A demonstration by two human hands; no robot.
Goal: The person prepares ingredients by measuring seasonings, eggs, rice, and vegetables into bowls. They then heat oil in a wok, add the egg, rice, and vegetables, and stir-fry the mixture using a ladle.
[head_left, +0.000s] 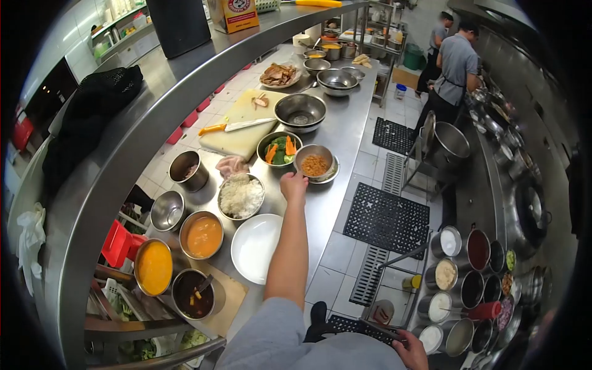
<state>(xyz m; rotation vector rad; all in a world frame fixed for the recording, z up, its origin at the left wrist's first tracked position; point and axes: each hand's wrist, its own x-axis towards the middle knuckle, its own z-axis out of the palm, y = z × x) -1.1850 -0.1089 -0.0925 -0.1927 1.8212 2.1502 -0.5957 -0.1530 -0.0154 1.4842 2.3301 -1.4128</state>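
My left hand [294,187] is closed on the near rim of a small metal bowl [314,161] of orange-brown crumbly food, over another dish at the counter's right edge. Beside it stands a bowl of broccoli and carrot [279,150]. Nearer me are a bowl of white rice [241,196] and a white plate [257,248], its right side partly behind my forearm. My right hand [409,350] hangs low at the bottom right, fingers curled near a dark edge; whether it holds anything is unclear.
A knife [237,126] lies on the cutting board [228,143]. Pots of orange sauce [202,235] and dark liquid [193,295] stand at the left. A steel shelf [132,145] curves above. Ingredient pots [445,274] stand at right; two people [453,61] are at the back.
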